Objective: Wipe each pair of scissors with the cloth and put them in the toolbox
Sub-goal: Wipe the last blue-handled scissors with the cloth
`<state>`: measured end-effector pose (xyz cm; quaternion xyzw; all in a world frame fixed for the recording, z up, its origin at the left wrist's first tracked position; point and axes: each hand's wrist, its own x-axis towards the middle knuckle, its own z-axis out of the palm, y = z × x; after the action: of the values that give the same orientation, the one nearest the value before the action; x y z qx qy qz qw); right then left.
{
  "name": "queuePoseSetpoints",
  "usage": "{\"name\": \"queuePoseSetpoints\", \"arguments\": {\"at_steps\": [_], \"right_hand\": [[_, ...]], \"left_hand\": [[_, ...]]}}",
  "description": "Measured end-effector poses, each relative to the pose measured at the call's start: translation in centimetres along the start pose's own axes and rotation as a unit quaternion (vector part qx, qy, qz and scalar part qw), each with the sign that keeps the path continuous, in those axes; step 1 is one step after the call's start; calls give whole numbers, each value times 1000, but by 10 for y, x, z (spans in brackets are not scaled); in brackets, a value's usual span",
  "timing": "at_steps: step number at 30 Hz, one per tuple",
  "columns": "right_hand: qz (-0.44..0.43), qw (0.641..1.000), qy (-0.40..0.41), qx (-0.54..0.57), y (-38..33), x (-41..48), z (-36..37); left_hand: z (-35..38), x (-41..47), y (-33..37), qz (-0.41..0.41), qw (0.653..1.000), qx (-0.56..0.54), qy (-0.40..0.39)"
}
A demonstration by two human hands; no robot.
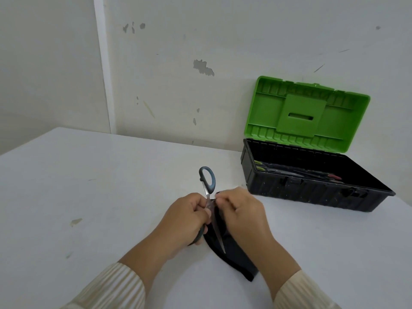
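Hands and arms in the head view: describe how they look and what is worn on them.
The left hand and the right hand are bare, with no gloves, and no ring or watch shows. Both arms wear loose cream sleeves with fine lengthwise stripes. The left sleeve and the right sleeve end partway up the forearm, leaving the wrists uncovered.

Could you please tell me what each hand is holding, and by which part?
Left hand grips the scissors by the lower handle; right hand pinches the black cloth against a blade.

Inside toolbox [312, 192] unclear; cloth [236, 262] pt. hidden.
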<state>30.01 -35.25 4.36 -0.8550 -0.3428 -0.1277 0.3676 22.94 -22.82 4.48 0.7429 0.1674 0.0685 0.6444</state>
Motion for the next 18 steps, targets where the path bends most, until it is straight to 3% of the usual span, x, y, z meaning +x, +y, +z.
{"name": "queuePoseSetpoints", "arguments": {"at_steps": [3,5,6,9,12,16,18], "right_hand": [[136,980,127,74,23,10,-17],[180,958,135,177,27,8,-29],[188,945,109,244,25,7,-34],[223,889,0,400,9,5,-38],[265,878,-91,387,7,5,-33],[290,857,-128,407,3,5,-31],[312,857,-132,388,4,6,-31]], "left_hand": [[-6,-2,5,22,1000,10,-3],[-9,-3,4,102,991,72,51],[-11,-2,1,174,970,138,102],[-18,1,-9,364,836,357,203],[-21,8,-20,409,778,434,196],[-22,14,-25,417,769,445,191],[-20,9,-17,371,811,399,213]]}}
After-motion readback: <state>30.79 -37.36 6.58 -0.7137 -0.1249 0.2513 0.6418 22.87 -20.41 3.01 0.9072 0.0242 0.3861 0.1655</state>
